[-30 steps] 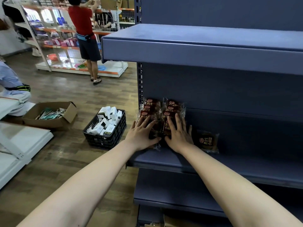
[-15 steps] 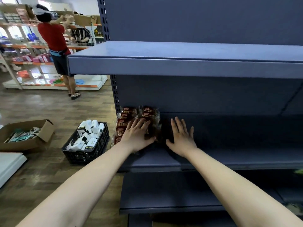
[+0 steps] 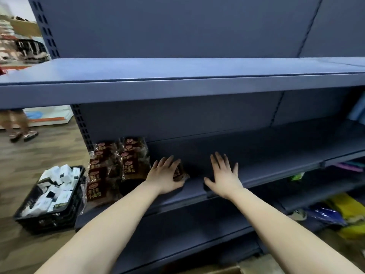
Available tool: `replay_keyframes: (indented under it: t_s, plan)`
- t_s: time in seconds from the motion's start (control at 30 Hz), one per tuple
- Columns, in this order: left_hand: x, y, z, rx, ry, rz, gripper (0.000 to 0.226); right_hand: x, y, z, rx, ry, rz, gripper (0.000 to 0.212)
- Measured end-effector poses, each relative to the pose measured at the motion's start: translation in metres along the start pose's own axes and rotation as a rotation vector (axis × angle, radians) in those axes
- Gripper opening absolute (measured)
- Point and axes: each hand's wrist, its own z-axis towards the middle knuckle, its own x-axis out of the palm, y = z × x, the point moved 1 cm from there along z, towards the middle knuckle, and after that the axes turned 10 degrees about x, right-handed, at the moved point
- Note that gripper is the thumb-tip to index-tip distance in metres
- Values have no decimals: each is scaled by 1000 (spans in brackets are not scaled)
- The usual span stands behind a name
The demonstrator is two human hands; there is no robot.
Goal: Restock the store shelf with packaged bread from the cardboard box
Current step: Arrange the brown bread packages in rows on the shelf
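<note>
Dark brown bread packs (image 3: 110, 169) lie in two rows at the left end of the blue middle shelf (image 3: 276, 155). Just right of them lies a single bread pack (image 3: 179, 172). My left hand (image 3: 164, 175) covers it from above, fingers stretched over it and thumb at its near edge. My right hand (image 3: 223, 175) rests flat on the bare shelf further right, fingers spread, holding nothing. A cardboard box (image 3: 256, 266) shows only as an edge at the bottom of the view.
The upper shelf (image 3: 177, 89) overhangs my hands. A black crate of white boxes (image 3: 49, 198) stands on the wooden floor at left. A person's legs (image 3: 17, 125) are behind it. Coloured goods (image 3: 345, 212) fill the lower shelves at right.
The view swung right. My left hand left the stacked packs and now lies on a single pack beside them. My right hand slid right onto bare shelf.
</note>
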Motion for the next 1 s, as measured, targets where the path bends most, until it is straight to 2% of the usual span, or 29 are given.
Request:
replay_keyframes:
  t_s: [0.13,0.3,0.5,0.7,0.83,1.0]
  plan:
    - [9,-9,11,-40,97,-33,84,4,-20,-6,44,10,3,83]
    - [10,-12,18,-65,102,-90,84,14,-28,-12,63,33,-2,80]
    - [-4,-12,13,87,175,-211,67,17,-19,-11,16,39,-11,75]
    - [-8,-15,-10,190,231,-258,65,14,10,0,-91,48,1,71]
    - [-4,-9,-24,168,157,-346,48,15,42,4,-201,79,21,69]
    - [-1,11,-46,90,-17,-336,50,28,72,1,-319,212,82,57]
